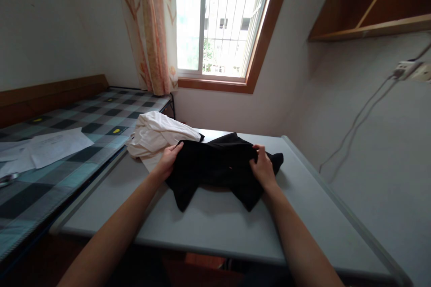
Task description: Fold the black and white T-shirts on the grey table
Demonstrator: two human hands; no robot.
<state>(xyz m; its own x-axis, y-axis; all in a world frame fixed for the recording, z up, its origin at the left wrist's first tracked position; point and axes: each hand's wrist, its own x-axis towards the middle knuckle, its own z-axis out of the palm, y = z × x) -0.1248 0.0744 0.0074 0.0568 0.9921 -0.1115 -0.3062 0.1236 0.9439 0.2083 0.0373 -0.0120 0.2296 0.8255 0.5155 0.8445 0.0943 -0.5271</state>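
A smooth, pale grey rectangular table with a raised rim (208,228) fills the near middle of the scene. On it, about midway across and toward the far half, is a black, soft fabric garment (215,166), its long axis running left to right. Two pointed flaps of it aim toward the near side, one at left and one at right; a fold peaks toward the far side, and a narrow end sticks out to the right. The left hand (167,160) pinches its left end at the far edge, thumb on top; the right hand (262,166) grips its right end between thumb and fingers. A tiny reddish mark shows on the black cloth, too small to read.

At left, white paper sheets with printed lines (59,145) lie on a blue, grey and black checked bedsheet (84,112); the print is illegible. Just beyond the left hand, a crumpled white cloth garment (158,132) lies at the table's far left. Farther still hangs an orange floral curtain (156,22) beside a brown-framed sliding window (190,31).
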